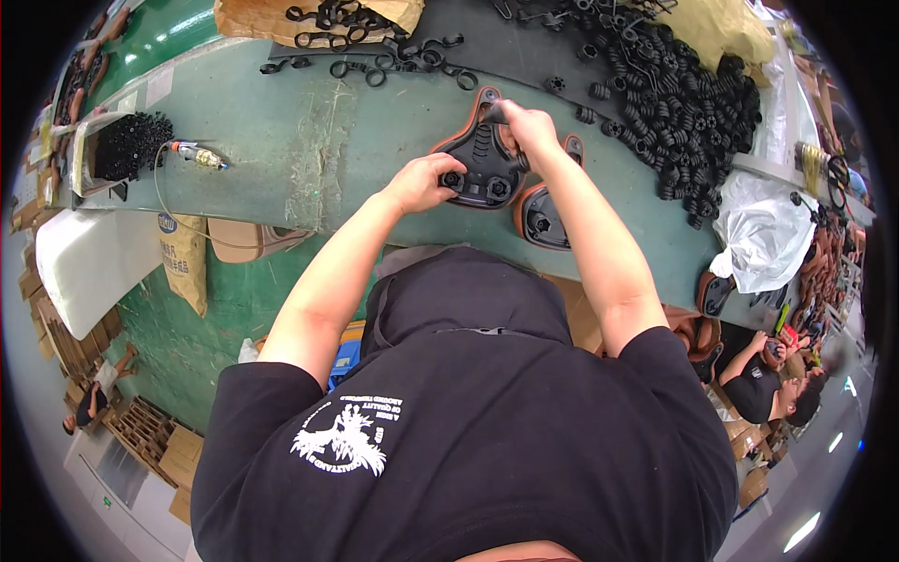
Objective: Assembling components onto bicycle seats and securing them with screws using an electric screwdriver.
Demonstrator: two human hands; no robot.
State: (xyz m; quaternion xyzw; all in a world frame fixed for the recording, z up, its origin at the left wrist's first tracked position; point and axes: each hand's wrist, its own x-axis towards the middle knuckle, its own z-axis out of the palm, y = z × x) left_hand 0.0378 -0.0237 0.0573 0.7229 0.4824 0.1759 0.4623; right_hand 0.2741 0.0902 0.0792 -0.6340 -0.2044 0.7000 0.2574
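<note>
While the left hand (419, 184) pinches a brown-edged black plastic saddle (481, 150), the right hand (530, 131) over it grasps a half-hidden dark object (494, 113), probably for fitting, which next requires steadiness.

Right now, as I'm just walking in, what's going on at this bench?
A person's left hand has its fingers at the lower left corner of a black plastic, brown-edged, saddle-shaped part on the green tabletop. The right hand is curled at its upper right side; its exact grip is hidden. A similar black-and-brown piece lies beside it, partly behind the right forearm. Small black ribbed parts are heaped to the right.
</note>
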